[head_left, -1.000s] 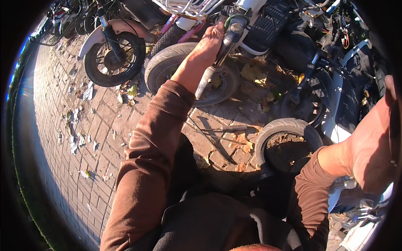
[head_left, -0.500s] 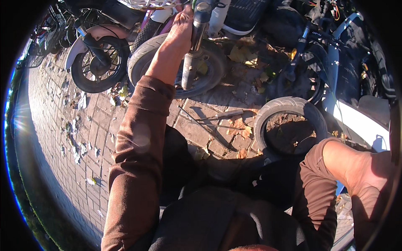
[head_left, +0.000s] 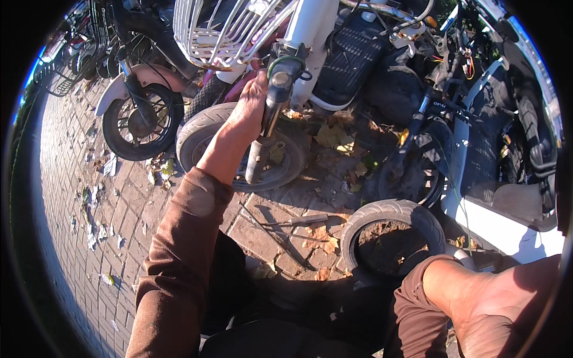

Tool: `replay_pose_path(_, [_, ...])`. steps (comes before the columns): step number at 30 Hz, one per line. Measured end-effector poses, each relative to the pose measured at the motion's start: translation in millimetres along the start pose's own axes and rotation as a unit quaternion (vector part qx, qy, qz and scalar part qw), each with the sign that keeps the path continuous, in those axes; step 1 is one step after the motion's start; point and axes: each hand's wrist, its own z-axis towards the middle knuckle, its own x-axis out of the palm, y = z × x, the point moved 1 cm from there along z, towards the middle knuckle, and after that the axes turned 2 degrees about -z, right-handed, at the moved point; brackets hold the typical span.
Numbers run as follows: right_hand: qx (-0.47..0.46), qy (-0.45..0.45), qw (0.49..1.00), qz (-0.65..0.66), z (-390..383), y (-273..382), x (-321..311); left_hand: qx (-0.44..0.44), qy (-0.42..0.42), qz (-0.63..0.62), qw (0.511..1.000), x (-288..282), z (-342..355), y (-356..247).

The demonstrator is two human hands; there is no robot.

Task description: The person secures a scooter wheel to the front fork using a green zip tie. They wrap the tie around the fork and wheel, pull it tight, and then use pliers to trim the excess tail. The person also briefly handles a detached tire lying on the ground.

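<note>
In the head view, the left hand (head_left: 246, 116) is clasped on the fork leg (head_left: 256, 162), in front of a wheel (head_left: 190, 143); if that hold slipped on the smooth tube, the leg could swing aside or trap the hand against the wheel; the loose tyre (head_left: 394, 210) and the long thin bar (head_left: 276, 237) on the brick paving (head_left: 140, 238) could catch a foot. The left fingertips are hidden behind the leg, and whether the wheel joins it is hard to make out; the right hand (head_left: 507, 304) meets the dark rim, fingers cut off, so I cannot tell whether it is released, clenched or holding something.
</note>
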Motion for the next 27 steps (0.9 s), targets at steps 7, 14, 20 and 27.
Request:
replay_pose_path(7, [0.012, -0.079, 0.995, -0.063, -25, -21, -19, 0.073, 0.081, 0.000, 0.994, -3, -7, -1])
replay_pose_path(14, [0.062, -0.084, 0.993, -0.056, -52, -35, -39, 0.078, 0.130, 0.019, 0.988, 0, -9, -1])
replay_pose_path(20, [0.057, -0.139, 0.983, -0.106, -49, -31, -52, 0.035, 0.106, -0.031, 0.993, -10, -6, -3])
replay_pose_path(27, [0.045, -0.122, 0.983, -0.128, -49, -14, -61, 0.102, 0.246, -0.049, 0.962, -18, 11, 7])
